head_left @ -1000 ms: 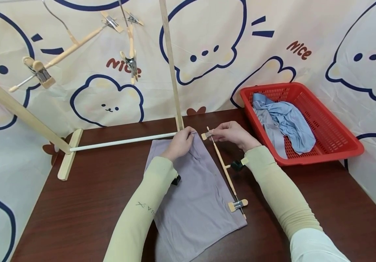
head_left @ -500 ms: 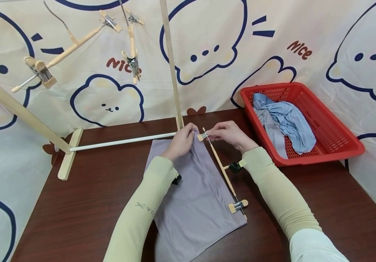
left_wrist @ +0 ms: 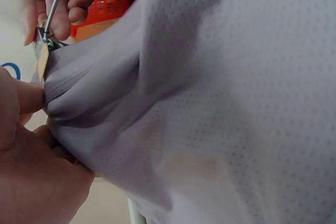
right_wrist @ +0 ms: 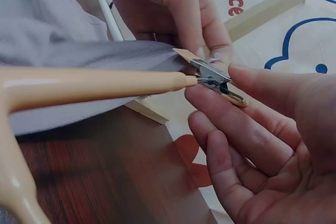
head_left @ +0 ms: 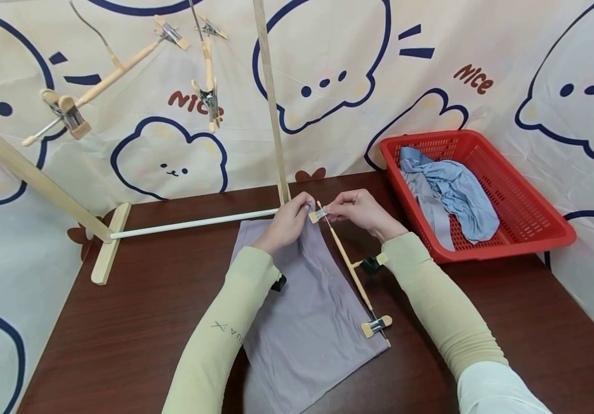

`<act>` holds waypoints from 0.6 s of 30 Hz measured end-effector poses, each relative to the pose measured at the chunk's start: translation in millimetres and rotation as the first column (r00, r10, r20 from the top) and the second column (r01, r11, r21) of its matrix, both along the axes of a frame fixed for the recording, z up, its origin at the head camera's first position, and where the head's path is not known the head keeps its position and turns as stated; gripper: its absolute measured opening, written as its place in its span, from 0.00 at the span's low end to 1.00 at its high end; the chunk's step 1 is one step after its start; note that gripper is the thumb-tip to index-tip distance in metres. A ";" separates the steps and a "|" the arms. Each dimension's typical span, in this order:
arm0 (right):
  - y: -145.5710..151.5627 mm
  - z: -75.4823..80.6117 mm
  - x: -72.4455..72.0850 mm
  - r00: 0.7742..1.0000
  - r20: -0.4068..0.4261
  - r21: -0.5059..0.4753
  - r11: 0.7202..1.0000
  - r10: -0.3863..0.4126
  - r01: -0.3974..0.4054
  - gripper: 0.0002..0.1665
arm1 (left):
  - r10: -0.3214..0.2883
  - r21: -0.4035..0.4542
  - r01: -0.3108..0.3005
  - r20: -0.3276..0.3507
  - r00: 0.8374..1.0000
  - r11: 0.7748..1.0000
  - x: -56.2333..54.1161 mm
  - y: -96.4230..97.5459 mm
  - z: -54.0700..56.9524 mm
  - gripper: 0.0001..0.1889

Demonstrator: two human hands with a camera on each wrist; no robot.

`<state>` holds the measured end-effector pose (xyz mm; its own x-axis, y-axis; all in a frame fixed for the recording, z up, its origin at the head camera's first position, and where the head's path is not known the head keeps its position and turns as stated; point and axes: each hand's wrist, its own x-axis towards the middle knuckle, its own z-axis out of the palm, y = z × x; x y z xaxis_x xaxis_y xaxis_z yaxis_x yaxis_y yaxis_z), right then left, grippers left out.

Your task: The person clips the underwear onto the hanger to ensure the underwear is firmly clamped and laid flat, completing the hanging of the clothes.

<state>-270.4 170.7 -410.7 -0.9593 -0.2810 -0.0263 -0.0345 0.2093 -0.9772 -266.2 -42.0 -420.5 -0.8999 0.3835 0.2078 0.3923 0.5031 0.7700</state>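
Note:
A lavender-grey garment lies on the table, its far corner gathered between the thumb and fingers of my left hand. My right hand pinches the far clip of a clip hanger. In the right wrist view, the tip of this metal-and-tan clip overlaps the edge of the gathered cloth, close by the left fingers. At the hanger's near end, the other clip grips the garment's corner. The bar runs along the garment's right side.
A red basket with blue and grey clothes stands right of my right hand. At left is a wooden rack with a white lower rail. Clip hangers hang above it. A printed curtain backs the table.
My right hand has moved left, bringing the far clip and hanger end from beside the garment to its held corner. My left hand keeps its hold, nearly still.

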 end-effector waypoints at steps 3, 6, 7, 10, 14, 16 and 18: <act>-1.8 2.0 1.4 1.000 -0.014 -0.004 1.000 0.007 -0.007 0.08 | -0.012 0.039 0.011 0.016 1.000 0.999 0.3 -0.8 0.7 0.09; -2.5 3.7 2.3 1.000 -0.026 -0.006 1.000 0.009 -0.009 0.07 | -0.004 0.078 0.002 0.034 0.999 0.997 0.0 -2.7 -0.7 0.10; -2.6 4.2 2.3 1.000 -0.030 -0.005 1.000 0.008 -0.008 0.07 | -0.003 0.092 -0.001 0.042 0.999 0.996 0.1 -3.5 -0.9 0.10; -3.2 4.9 1.7 0.999 -0.035 -0.004 1.000 0.015 -0.015 0.08 | -0.009 0.122 0.003 0.053 0.999 0.992 -0.3 -4.5 -1.3 0.10; -4.6 5.6 2.5 0.999 -0.029 0.011 1.000 0.028 -0.028 0.09 | -0.010 0.145 0.003 0.046 0.999 0.989 -0.4 -3.7 -0.1 0.10; -5.6 6.2 3.3 0.999 -0.024 0.025 0.999 0.033 -0.032 0.10 | 0.012 0.145 -0.017 0.035 0.999 0.989 -0.4 -3.4 0.5 0.10; -6.5 6.7 4.0 0.999 -0.017 0.036 0.999 0.034 -0.033 0.10 | 0.038 0.139 -0.041 0.025 0.999 0.989 -0.2 -3.4 1.5 0.10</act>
<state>-266.4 164.2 -403.9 -0.9498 -0.3122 -0.0198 -0.0596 0.2427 -0.9683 -266.4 -45.4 -419.1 -0.9187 0.3162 0.2366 0.3563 0.4050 0.8420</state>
